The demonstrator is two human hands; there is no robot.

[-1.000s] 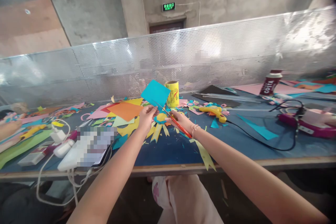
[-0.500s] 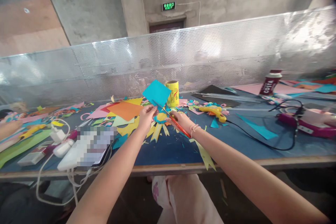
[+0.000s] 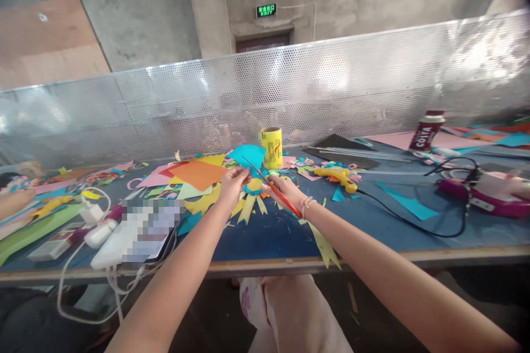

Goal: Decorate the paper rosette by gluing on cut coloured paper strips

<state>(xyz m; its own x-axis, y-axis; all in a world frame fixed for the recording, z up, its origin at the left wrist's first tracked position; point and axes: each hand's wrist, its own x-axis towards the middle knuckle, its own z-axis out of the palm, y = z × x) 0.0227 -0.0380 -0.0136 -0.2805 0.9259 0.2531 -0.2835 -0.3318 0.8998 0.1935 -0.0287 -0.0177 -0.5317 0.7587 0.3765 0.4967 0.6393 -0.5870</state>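
My left hand point(image 3: 234, 183) pinches the lower corner of a blue sheet of paper point(image 3: 248, 155) above the table. The sheet leans back and looks foreshortened. My right hand point(image 3: 285, 188) is closed around the red handles of a pair of scissors point(image 3: 289, 204), their blades pointing up and left at the paper by my left fingertips. Whether the blades are parted I cannot make out. Beneath my hands lies a yellow paper rosette point(image 3: 247, 210) with a blue ruffled centre, partly hidden. Behind the paper stands a yellow roll of tape point(image 3: 273, 149).
Coloured paper sheets point(image 3: 202, 175) lie to the left, near a white power bank point(image 3: 108, 248) with cables. On the right are a yellow glue gun point(image 3: 342, 177), its black cord, a blue paper scrap point(image 3: 408, 201) and a dark red bottle point(image 3: 426, 131). A perforated metal screen point(image 3: 165, 105) stands behind.
The blue paper has tipped down and now looks much flatter, where before it stood up as a diamond. Both hands stay in nearly the same place.
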